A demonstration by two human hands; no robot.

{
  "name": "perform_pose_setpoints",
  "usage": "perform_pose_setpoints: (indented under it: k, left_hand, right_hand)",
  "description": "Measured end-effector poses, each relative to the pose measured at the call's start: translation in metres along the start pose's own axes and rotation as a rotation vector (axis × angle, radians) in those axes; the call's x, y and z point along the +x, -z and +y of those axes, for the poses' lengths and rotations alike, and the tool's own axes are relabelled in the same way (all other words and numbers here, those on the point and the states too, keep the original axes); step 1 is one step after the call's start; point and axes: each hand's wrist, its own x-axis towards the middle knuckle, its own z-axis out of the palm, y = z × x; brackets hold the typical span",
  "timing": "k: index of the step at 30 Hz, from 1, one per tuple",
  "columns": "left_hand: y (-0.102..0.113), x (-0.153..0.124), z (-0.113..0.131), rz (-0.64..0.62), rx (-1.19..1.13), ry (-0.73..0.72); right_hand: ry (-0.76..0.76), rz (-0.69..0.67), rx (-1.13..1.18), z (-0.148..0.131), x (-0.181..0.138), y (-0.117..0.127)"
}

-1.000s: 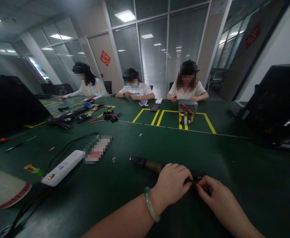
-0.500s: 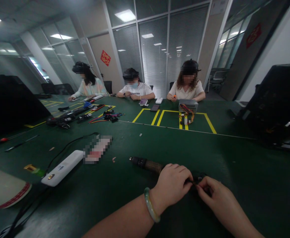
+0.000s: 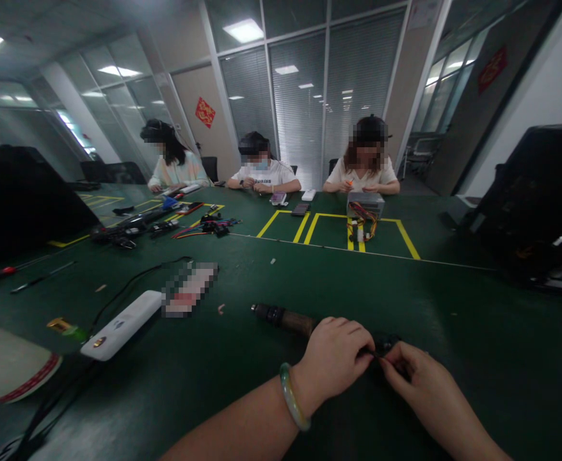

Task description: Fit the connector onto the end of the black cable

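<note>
A dark cylindrical tool (image 3: 293, 322) with a black chuck-like end and a small metal tip lies on the green table in front of me. My left hand (image 3: 338, 352), wearing a jade-coloured bangle (image 3: 291, 397), curls over its rear part and hides it. Thumb and fingers of that hand pinch a thin dark piece, too small to name. Close by, my right hand (image 3: 413, 371) is closed in a pinch at the same piece. Behind the fingertips some black parts (image 3: 385, 342) show, partly covered.
Left of my hands lie a white power bank (image 3: 122, 325), a blurred-out flat item (image 3: 191, 289), a green-and-yellow screwdriver (image 3: 67, 329) and cables. Wires (image 3: 208, 225) lie farther off. Dark computer cases flank the table. Across it sit three people; a power supply (image 3: 365, 203) stands before one.
My hands hold nearly the same pose, with only tiny finger movement. Across the table, the person on the right has shifted their hands, and the person on the left has drawn an arm in.
</note>
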Motion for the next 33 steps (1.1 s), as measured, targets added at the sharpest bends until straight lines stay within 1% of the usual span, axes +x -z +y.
perform_pose_setpoints:
  k: [5,13,20,27,33]
  left_hand:
    - [0.0,0.0,0.0,0.007,-0.012,-0.006]
    - [0.0,-0.001,-0.001,0.0,-0.008,-0.006]
    - [-0.001,0.0,-0.001,-0.033,0.056,-0.006]
    - [-0.001,0.0,0.0,-0.012,0.023,-0.004]
    - [0.0,0.001,0.0,-0.036,0.043,-0.005]
  right_hand:
    - [-0.003,-0.008,0.018,0.003,0.0,-0.001]
    - [-0.009,-0.012,-0.016,0.002,0.001,-0.001]
    - [-0.012,-0.011,-0.039,-0.005,-0.001,0.002]
    - [-0.027,-0.019,-0.042,-0.014,-0.002,0.008]
    - [-0.005,-0.001,-0.037,-0.011,-0.002,0.005]
